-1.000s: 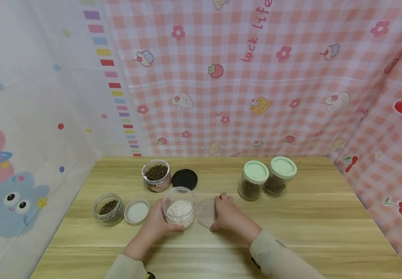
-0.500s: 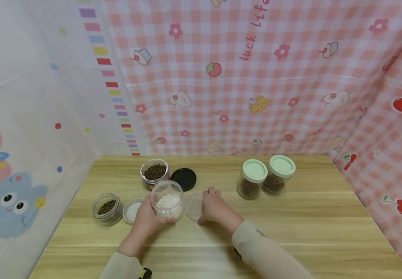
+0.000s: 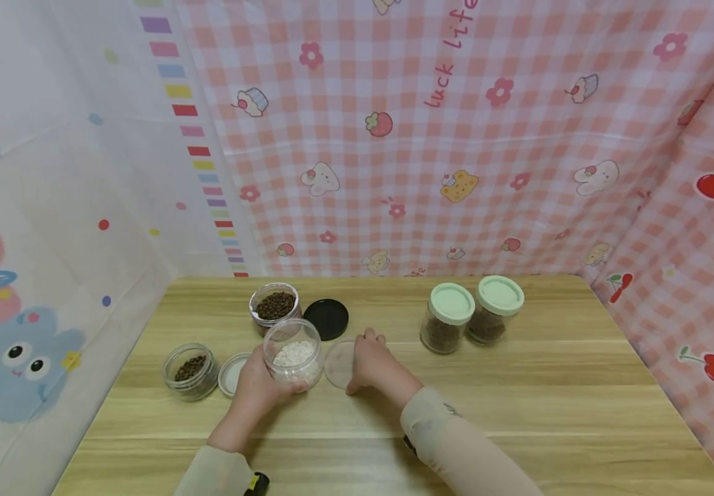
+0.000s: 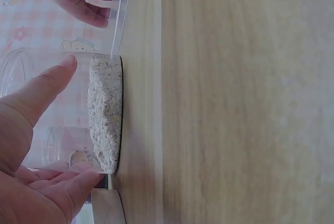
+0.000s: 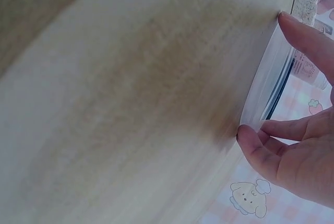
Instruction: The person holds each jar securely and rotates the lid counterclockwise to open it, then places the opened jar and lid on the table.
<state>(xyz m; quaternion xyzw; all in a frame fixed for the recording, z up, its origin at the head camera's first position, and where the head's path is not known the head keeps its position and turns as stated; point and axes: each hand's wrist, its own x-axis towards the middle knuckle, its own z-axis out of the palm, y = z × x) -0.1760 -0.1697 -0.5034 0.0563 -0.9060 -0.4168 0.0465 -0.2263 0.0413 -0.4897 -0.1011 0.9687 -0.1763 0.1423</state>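
Pink checked cloth (image 3: 344, 83), upper part: "luck life" (image 3: 447, 60) in reddish lowercase letters, climbing steeply toward the top edge of the head view.
Same cloth, low down: smaller reddish lettering (image 3: 418, 271) just above the table (image 3: 518, 413), its ending read as "fe".
Pinkish jar (image 5: 307, 70), right wrist view: printed side, too blurred to read.
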